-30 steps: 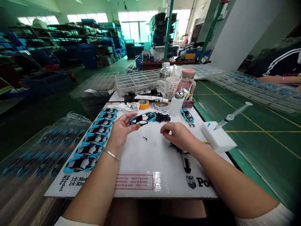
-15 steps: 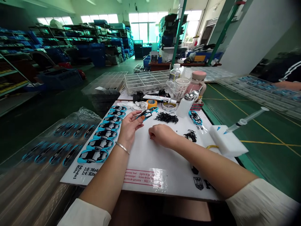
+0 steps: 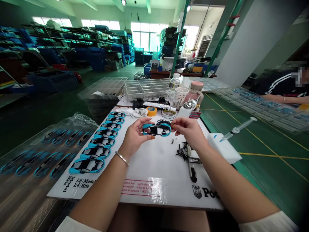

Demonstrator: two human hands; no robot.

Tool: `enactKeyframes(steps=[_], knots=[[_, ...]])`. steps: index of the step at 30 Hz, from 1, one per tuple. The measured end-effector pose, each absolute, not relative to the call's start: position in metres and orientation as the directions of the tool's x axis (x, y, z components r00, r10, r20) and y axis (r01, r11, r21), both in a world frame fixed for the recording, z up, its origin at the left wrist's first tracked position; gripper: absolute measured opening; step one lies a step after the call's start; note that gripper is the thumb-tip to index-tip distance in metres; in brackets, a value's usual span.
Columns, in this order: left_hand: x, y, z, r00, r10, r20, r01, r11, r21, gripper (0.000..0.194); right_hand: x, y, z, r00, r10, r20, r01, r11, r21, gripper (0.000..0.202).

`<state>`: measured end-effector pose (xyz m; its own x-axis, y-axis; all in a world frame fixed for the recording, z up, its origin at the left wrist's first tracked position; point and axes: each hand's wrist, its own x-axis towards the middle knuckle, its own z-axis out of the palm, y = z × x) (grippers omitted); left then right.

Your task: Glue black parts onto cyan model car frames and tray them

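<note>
The blue-rimmed part [image 3: 154, 130], with its black-and-white middle, is held in the air between two hands, above the far middle of the desk [image 3: 145, 161]. The left hand [image 3: 138, 132] grips its left end, thumb below and fingers behind. The right hand's [image 3: 187, 129] grip closes at the right end, apparently pinching the rim (whether a small dark piece is caught there too is too small to tell). Uneven pressure from the two grips could twist or bend the thin rim, and a loose pinch could let the part slip.

Just beyond lies a pile of black bits [image 3: 164, 121]; a dropped part would probably scatter them. More blue-rimmed parts [image 3: 93, 151] overlap in a column to the left. Nearer, on the right, more black pieces [image 3: 181, 153] lie beside a dark-handled tool [image 3: 192, 172], close to the right forearm, so a careless sweep could knock both. Farther right, a syringe [image 3: 238, 125] leans up from a white block [image 3: 224, 148]; an elbow bump might tip it.
</note>
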<state>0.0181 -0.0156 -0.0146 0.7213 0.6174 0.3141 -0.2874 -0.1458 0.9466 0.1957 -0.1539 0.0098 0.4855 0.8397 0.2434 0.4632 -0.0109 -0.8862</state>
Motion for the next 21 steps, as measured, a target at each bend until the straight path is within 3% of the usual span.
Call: enactKeyframes(steps=[5,10,14,18,21], knots=[[0.021,-0.031,-0.019,0.778,0.553,0.298,-0.120,-0.334,0.935,0.059,0.185,-0.163,0.005,0.625,0.711,0.321,0.304,0.157,-0.940,0.024],[0.025,-0.041,-0.026,0.834,0.420,0.358,-0.079,-0.551,0.831,0.047,0.170,-0.160,-0.004,0.579,0.737,0.347,0.273,0.225,-0.935,0.013],[0.028,-0.043,-0.030,0.861,0.319,0.396,-0.111,-0.642,0.758,0.048,0.166,-0.159,-0.008,0.516,0.760,0.396,0.455,0.149,-0.878,0.005],[0.028,-0.043,-0.030,0.852,0.287,0.438,-0.110,-0.719,0.686,0.048,0.167,-0.163,-0.007,0.378,0.759,0.530,0.729,0.110,-0.676,0.009],[0.028,-0.044,-0.029,0.839,0.268,0.474,-0.113,-0.765,0.633,0.051,0.168,-0.164,-0.007,0.311,0.774,0.551,0.818,0.077,-0.570,0.013]])
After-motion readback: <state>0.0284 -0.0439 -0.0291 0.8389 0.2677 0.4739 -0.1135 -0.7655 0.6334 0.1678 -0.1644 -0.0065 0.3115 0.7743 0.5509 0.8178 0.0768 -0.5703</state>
